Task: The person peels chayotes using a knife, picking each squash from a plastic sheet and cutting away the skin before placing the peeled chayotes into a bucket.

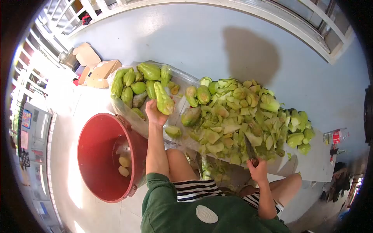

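Observation:
My left hand is closed around the lower part of a pale green, pear-shaped chayote, holding it up over the plastic-covered work surface. In my right hand is a knife, its dark blade pointing away from me over a large heap of green peelings. Several unpeeled chayotes lie together on clear plastic, beyond my left hand. Between them and the peelings sit a few more, one of them a brownish-green chayote. A smaller green chayote lies just right of my left wrist.
A deep red bucket stands on the floor at my left, with a few pale peeled pieces inside. Behind it is an open cardboard box. More green pieces and a plastic bottle are at the right. A wall rises behind.

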The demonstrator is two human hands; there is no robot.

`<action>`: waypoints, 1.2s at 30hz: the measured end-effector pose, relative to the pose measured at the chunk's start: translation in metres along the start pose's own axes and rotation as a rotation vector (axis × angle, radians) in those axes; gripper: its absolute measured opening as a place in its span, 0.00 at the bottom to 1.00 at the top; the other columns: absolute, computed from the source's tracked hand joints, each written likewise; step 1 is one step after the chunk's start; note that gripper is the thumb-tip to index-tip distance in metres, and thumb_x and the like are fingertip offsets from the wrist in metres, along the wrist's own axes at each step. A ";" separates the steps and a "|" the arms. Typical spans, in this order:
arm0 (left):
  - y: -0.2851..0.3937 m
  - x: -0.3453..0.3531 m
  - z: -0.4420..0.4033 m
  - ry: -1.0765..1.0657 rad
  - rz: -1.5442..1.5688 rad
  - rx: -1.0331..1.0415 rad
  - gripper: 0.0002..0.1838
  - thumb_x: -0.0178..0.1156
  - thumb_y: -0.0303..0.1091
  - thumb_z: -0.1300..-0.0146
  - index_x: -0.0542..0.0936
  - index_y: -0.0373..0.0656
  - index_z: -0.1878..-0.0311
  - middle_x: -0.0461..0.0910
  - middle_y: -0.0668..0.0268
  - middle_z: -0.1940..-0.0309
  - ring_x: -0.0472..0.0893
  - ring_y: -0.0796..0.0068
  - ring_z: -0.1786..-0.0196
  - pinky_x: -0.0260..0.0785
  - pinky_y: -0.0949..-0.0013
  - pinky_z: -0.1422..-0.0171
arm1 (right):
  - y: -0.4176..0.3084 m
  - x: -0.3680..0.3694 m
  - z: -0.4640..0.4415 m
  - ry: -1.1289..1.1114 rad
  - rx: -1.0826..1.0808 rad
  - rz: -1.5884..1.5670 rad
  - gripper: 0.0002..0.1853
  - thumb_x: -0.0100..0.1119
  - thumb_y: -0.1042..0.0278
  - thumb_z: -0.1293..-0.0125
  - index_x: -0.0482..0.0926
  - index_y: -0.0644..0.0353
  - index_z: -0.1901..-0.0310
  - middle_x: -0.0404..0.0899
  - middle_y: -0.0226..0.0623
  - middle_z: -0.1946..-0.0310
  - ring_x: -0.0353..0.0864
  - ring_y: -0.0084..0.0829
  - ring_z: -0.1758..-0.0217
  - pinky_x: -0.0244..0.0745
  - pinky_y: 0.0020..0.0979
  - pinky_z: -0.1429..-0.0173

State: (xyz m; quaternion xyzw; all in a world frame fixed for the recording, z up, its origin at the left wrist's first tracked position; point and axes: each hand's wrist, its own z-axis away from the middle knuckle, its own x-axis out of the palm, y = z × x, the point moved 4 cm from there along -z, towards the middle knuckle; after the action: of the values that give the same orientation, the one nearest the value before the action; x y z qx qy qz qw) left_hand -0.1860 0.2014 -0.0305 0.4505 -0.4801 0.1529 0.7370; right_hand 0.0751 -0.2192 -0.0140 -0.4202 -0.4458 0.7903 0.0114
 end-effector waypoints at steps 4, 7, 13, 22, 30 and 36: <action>-0.011 0.055 0.015 -0.058 -0.094 -0.081 0.32 0.50 0.51 0.41 0.72 0.40 0.38 0.80 0.52 0.52 0.81 0.53 0.58 0.74 0.55 0.64 | -0.012 -0.001 0.016 -0.051 0.033 -0.010 0.19 0.65 0.57 0.38 0.78 0.71 0.67 0.76 0.41 0.80 0.72 0.34 0.77 0.68 0.40 0.67; -0.026 0.081 0.029 -0.131 -0.096 -0.104 0.31 0.50 0.51 0.41 0.72 0.40 0.39 0.80 0.52 0.54 0.82 0.55 0.58 0.74 0.59 0.69 | -0.014 -0.002 0.026 -0.048 -0.018 0.027 0.20 0.65 0.57 0.38 0.80 0.72 0.65 0.79 0.43 0.77 0.76 0.36 0.74 0.72 0.39 0.65; -0.068 0.145 0.069 -0.282 -0.209 0.017 0.23 0.60 0.31 0.41 0.72 0.38 0.42 0.81 0.54 0.58 0.83 0.64 0.60 0.77 0.64 0.65 | -0.032 -0.014 0.049 -0.049 -0.060 0.028 0.20 0.65 0.57 0.38 0.80 0.72 0.62 0.82 0.47 0.74 0.80 0.37 0.72 0.74 0.40 0.64; -0.133 0.158 0.097 -0.219 -1.079 0.585 0.26 0.70 0.27 0.51 0.77 0.29 0.47 0.83 0.59 0.61 0.80 0.73 0.58 0.72 0.70 0.50 | -0.109 -0.049 0.030 0.170 -0.525 0.295 0.12 0.68 0.61 0.43 0.76 0.58 0.68 0.78 0.39 0.76 0.79 0.43 0.75 0.73 0.41 0.71; -0.176 0.116 0.090 -0.353 -0.860 0.535 0.35 0.73 0.32 0.50 0.73 0.31 0.38 0.81 0.60 0.49 0.81 0.65 0.51 0.71 0.66 0.41 | -0.181 -0.045 0.028 0.226 -0.954 0.282 0.10 0.66 0.67 0.52 0.74 0.58 0.72 0.74 0.35 0.80 0.75 0.42 0.77 0.70 0.39 0.72; -0.135 0.161 0.104 -0.341 -0.970 0.498 0.26 0.69 0.28 0.52 0.78 0.32 0.46 0.83 0.62 0.59 0.80 0.71 0.58 0.72 0.70 0.49 | -0.079 -0.076 -0.064 0.196 -0.216 0.500 0.12 0.61 0.59 0.38 0.78 0.61 0.69 0.79 0.45 0.80 0.80 0.46 0.76 0.77 0.45 0.67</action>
State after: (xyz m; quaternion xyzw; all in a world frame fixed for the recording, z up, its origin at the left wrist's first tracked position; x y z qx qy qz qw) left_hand -0.0768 0.0099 0.0493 0.7977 -0.2800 -0.1691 0.5066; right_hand 0.1391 -0.1568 0.0765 -0.5902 -0.4067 0.6722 -0.1855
